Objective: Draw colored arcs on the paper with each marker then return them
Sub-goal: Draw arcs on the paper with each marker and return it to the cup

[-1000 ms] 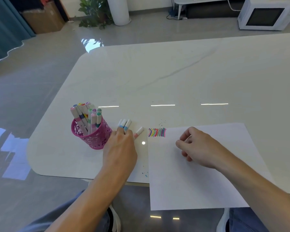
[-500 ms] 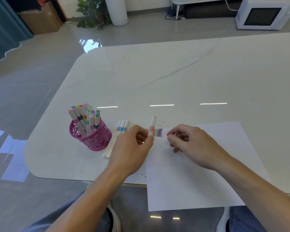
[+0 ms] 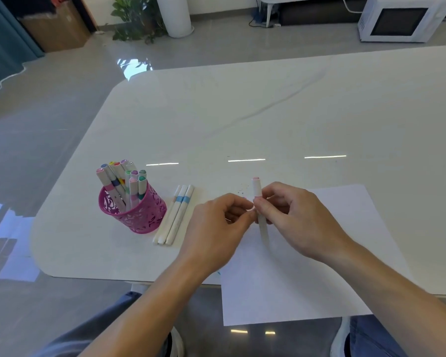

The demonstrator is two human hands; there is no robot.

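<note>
A white marker with a pink cap (image 3: 257, 188) stands nearly upright above the top-left corner of the white paper (image 3: 319, 274). My left hand (image 3: 216, 228) and my right hand (image 3: 294, 217) both pinch its barrel near the middle, fingertips touching. The coloured arcs on the paper are hidden behind my hands. A pink mesh cup (image 3: 137, 212) at the left holds several markers. Three white markers (image 3: 175, 215) lie side by side on the table between the cup and my left hand.
The white table (image 3: 268, 112) stretches far behind the paper. The paper's near edge hangs over the table's front edge. A few ink specks dot the table near the pink cap. On the floor beyond stand a microwave (image 3: 402, 19) and a potted plant (image 3: 134, 19).
My left hand picked the pink marker off the table, lifted it upright and carried it right. My right hand moved left and took hold of it too.
</note>
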